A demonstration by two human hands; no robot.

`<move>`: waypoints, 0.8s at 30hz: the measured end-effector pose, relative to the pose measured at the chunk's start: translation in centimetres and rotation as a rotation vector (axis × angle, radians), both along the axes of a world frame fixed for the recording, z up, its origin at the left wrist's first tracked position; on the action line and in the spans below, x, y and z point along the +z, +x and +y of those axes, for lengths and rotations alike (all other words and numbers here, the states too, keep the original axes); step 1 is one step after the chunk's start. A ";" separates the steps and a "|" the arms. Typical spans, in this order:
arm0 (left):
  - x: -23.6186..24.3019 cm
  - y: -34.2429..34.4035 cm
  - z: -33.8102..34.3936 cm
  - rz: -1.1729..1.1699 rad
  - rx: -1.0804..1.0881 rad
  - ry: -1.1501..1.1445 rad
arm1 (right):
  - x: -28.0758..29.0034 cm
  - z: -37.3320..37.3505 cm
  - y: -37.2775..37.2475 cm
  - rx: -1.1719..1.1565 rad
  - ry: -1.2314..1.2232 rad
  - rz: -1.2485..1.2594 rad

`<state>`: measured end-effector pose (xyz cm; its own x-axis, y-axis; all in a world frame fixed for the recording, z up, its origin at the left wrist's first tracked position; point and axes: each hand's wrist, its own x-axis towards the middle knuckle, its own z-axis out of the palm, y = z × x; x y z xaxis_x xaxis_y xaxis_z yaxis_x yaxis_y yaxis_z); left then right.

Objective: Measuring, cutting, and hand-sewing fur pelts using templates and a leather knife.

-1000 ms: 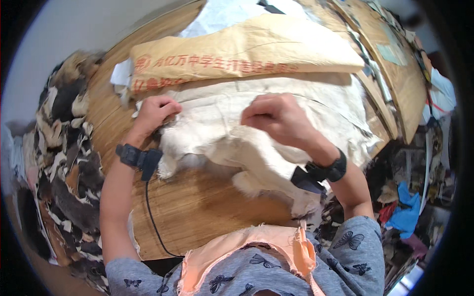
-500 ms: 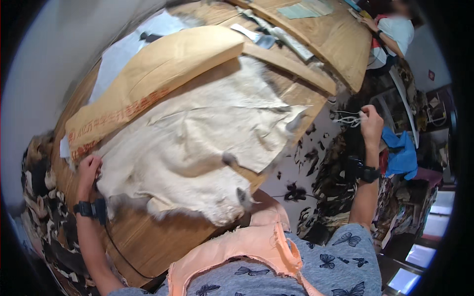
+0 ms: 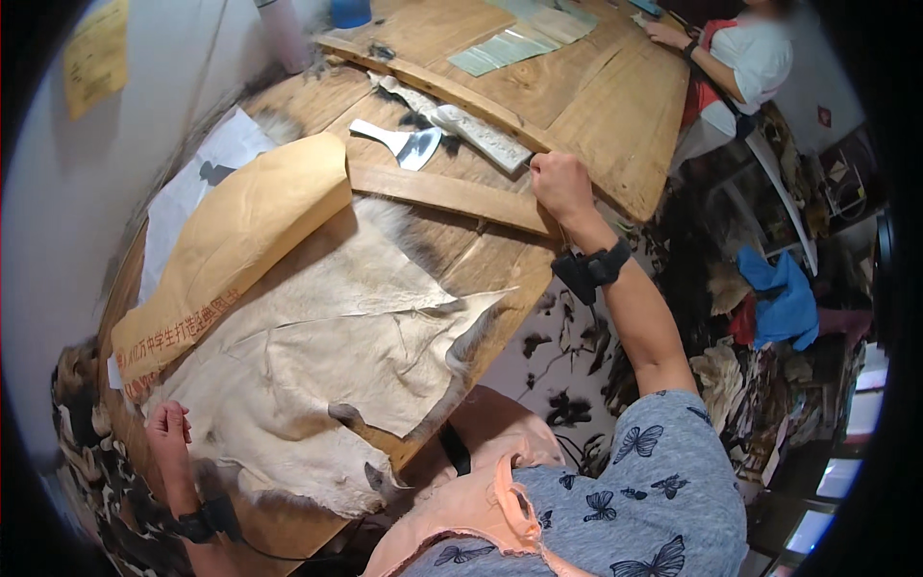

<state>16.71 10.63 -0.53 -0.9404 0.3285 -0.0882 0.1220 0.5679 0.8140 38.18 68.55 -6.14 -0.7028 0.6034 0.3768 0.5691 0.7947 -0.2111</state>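
Note:
A cream pelt [image 3: 288, 375] lies skin side up on the wooden table, with grey fur along its edges. My left hand [image 3: 169, 425] is at the pelt's left edge, its fingers curled closed; whatever they may hold is hidden. Over the table's right side, my right hand [image 3: 562, 185] is a closed fist near the ends of a wooden strip [image 3: 447, 197] and a whitish block [image 3: 486, 139]. What is inside that fist cannot be made out. A large tan paper envelope [image 3: 240, 236] with red print covers the pelt's far left part.
A broad-bladed knife [image 3: 409, 144] lies beyond the wooden strip. Past it run a long wooden bar [image 3: 433, 91] and a greenish sheet [image 3: 524, 38]. A person [image 3: 735, 72] works at the far right. Dark fur scraps [image 3: 567, 409] litter the floor beside the table.
My right hand has moved left and inward from beyond the table's edge, where white strings hung from its fingers; they no longer show. My left hand stays by the pelt. The view has shifted.

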 end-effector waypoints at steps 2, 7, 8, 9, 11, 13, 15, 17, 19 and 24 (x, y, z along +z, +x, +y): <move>1.6 1.4 1.7 0.015 0.023 0.002 | 0.4 0.2 -1.0 -0.019 -0.023 -0.099; 4.8 1.1 4.6 0.035 0.069 0.020 | 0.3 0.8 -2.7 0.010 -0.011 -0.153; 5.6 0.5 5.5 0.036 0.084 0.023 | 0.6 0.6 -2.7 0.001 -0.003 -0.161; 6.3 -0.4 6.5 0.031 0.025 -0.033 | 1.3 0.3 -2.4 0.015 0.002 -0.161; 7.5 -1.8 8.5 -0.022 0.016 -0.070 | 3.5 -1.0 -2.3 -0.043 -0.006 -0.296; 8.4 -3.9 9.5 -0.081 0.008 -0.055 | 6.0 -2.7 -3.8 0.098 -0.062 -0.180; 8.6 -6.7 10.6 -0.129 -0.074 -0.047 | 7.6 -3.3 -6.1 0.374 -0.224 -0.066; 6.9 -10.0 12.1 -0.168 -0.073 -0.055 | 7.5 -3.9 -10.1 0.449 -0.255 -0.154; 5.1 -12.5 13.7 -0.115 -0.065 -0.144 | 5.6 -2.9 -14.0 0.489 -0.274 -0.263; -3.5 -18.9 13.9 0.245 -0.153 -0.393 | 3.3 -2.7 -19.4 0.335 -0.228 -0.442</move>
<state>-2.17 24.55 -4.02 -0.8923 0.4512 -0.0154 0.3897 0.7870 0.4782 18.81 65.82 -2.88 -0.9293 0.3534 -0.1075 0.3684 0.9084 -0.1976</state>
